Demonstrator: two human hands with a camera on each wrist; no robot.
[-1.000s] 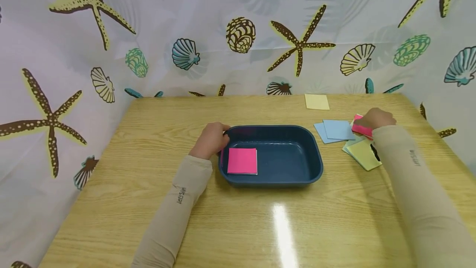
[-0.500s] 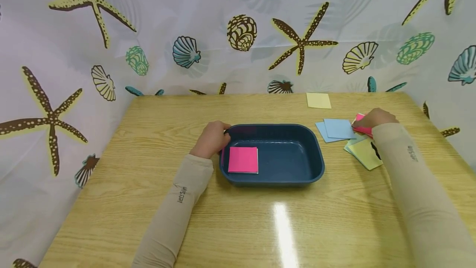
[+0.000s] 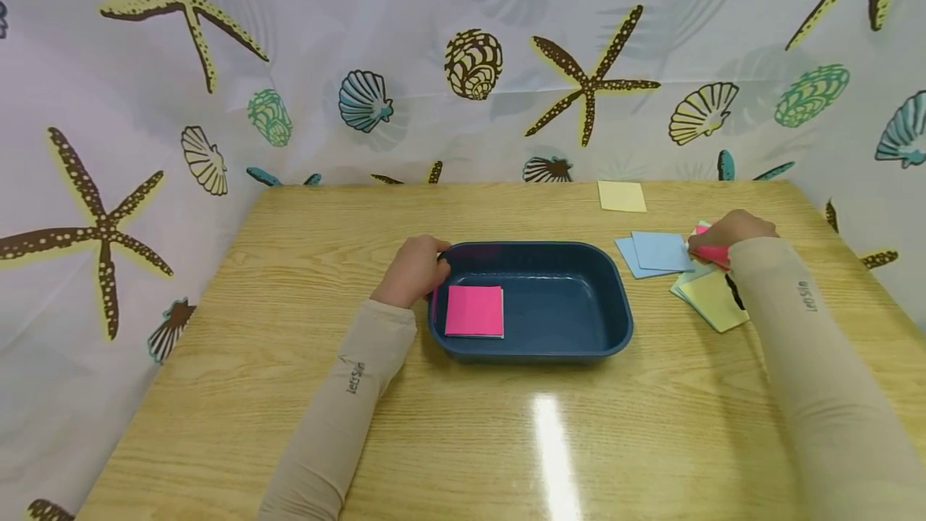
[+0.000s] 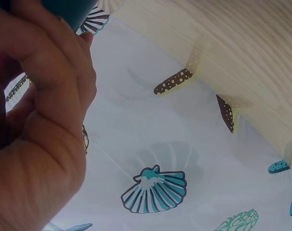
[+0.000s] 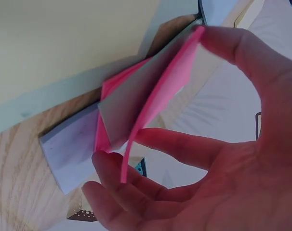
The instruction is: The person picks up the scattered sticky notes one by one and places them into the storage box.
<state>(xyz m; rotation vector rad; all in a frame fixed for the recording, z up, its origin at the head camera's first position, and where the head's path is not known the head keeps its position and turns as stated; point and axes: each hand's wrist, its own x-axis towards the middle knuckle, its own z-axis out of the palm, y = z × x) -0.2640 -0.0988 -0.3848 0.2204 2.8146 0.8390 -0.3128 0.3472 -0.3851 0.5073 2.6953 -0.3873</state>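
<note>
My left hand point(image 3: 411, 270) grips the left end of a dark blue plastic tray point(image 3: 550, 320), thumb over the rim. Inside the tray, at its left, lies a small stack of square paper notes with a pink note point(image 3: 473, 311) on top. Over the loose paper at the right, my right hand point(image 3: 738, 230) pinches a pink sticky note point(image 5: 172, 82) between thumb and fingers. That note stands tilted up and slightly bent. Behind it are a greyish-green note point(image 5: 136, 98) and another pink note point(image 5: 106, 94). In the left wrist view, the tray shows only as a dark corner.
Two overlapping light blue notes point(image 3: 661, 252) lie between tray and right hand. Yellow and pale green notes point(image 3: 716, 300) lie nearer, partly under the right sleeve. A single pale yellow note point(image 3: 622, 196) sits by the table's back edge. A seashell-print cloth point(image 3: 405, 22) hangs behind the wooden table point(image 3: 318, 219).
My right hand's fingers have shifted slightly on the pink note, and a pale green edge now shows behind it. The left hand and tray stay put; the head view has drifted a little.
</note>
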